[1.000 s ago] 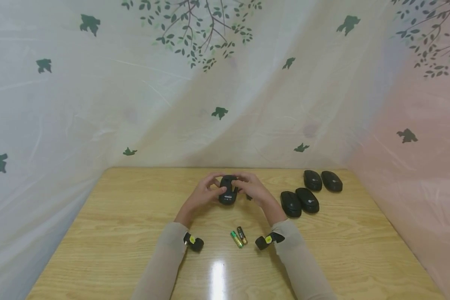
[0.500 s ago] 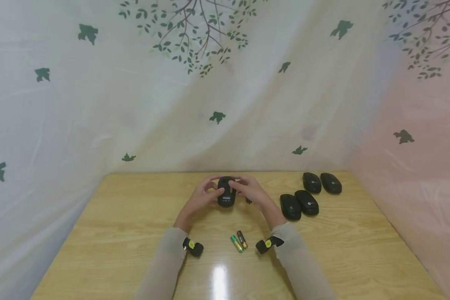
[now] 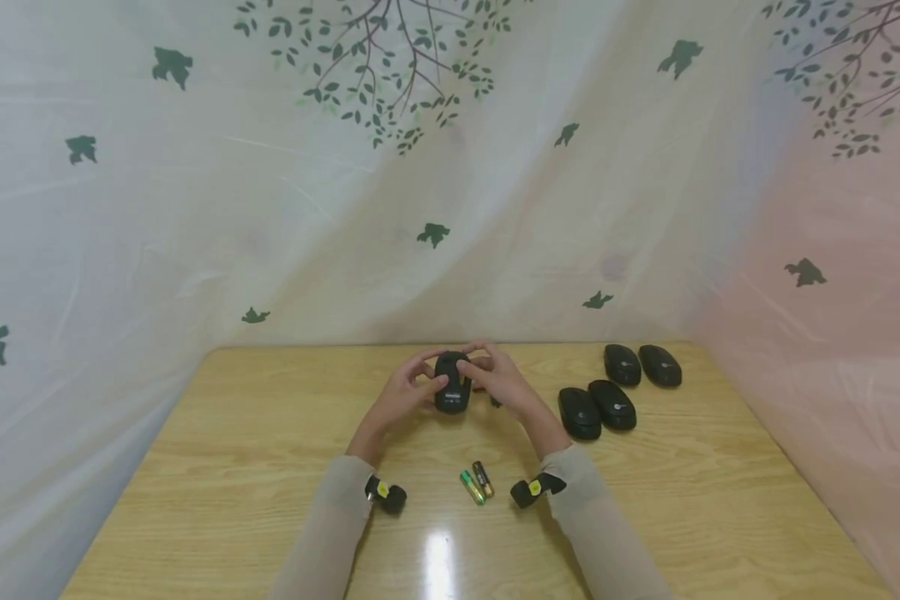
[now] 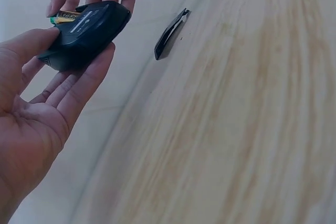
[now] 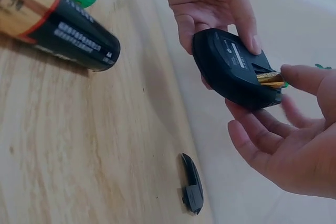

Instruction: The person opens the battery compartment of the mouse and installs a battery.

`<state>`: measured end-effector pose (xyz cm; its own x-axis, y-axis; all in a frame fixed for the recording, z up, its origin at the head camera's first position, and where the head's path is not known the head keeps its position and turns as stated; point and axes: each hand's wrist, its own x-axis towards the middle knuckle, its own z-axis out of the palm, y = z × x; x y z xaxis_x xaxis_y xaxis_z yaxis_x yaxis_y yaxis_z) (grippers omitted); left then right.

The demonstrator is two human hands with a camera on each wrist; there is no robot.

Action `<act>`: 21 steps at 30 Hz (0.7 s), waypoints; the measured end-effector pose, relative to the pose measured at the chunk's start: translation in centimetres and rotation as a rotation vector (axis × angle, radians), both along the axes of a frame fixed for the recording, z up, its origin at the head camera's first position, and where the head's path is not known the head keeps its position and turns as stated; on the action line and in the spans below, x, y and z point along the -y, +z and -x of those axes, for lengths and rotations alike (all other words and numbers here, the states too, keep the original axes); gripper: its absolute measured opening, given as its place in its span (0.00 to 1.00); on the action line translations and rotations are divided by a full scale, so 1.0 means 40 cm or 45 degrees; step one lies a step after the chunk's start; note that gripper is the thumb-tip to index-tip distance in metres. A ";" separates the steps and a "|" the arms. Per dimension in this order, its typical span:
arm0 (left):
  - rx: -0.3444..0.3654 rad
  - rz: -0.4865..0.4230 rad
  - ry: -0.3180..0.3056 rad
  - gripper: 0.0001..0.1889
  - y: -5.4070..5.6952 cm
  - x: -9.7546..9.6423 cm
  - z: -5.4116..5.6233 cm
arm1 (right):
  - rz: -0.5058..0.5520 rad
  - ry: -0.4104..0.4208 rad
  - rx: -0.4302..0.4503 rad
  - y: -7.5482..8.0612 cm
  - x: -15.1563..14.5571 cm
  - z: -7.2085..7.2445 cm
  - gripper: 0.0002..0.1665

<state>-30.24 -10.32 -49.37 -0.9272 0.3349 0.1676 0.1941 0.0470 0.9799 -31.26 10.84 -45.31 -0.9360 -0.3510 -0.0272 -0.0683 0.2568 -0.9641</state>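
A black computer mouse is held underside up above the far part of the table, its battery compartment uncovered. My left hand grips it from the left, thumb on the underside and fingers beneath. A gold and green battery sits partly in the compartment, one end tilted up. My right hand has its thumb against that end, with other fingers under the mouse, as the right wrist view shows. The removed black battery cover lies on the table near the right hand, mostly hidden in the head view.
Two batteries, one green and one black and gold, lie between the forearms. Several black mice stand to the right. A patterned cloth hangs behind the far edge of the wooden table.
The head view has tilted up slightly. Both hands keep hold in nearly the same place. The right index finger has lifted a little at the mouse's far end.
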 end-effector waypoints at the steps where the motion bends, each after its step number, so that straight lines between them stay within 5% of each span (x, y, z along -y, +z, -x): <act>1: 0.003 0.000 0.007 0.26 -0.001 -0.001 0.001 | 0.013 -0.008 -0.014 -0.001 0.000 0.000 0.20; 7: 0.009 0.005 0.033 0.27 0.000 -0.002 0.007 | -0.004 -0.040 -0.120 -0.005 0.004 0.001 0.12; 21: 0.027 0.000 0.056 0.27 -0.004 -0.003 0.010 | -0.029 -0.079 -0.211 -0.012 0.005 0.001 0.15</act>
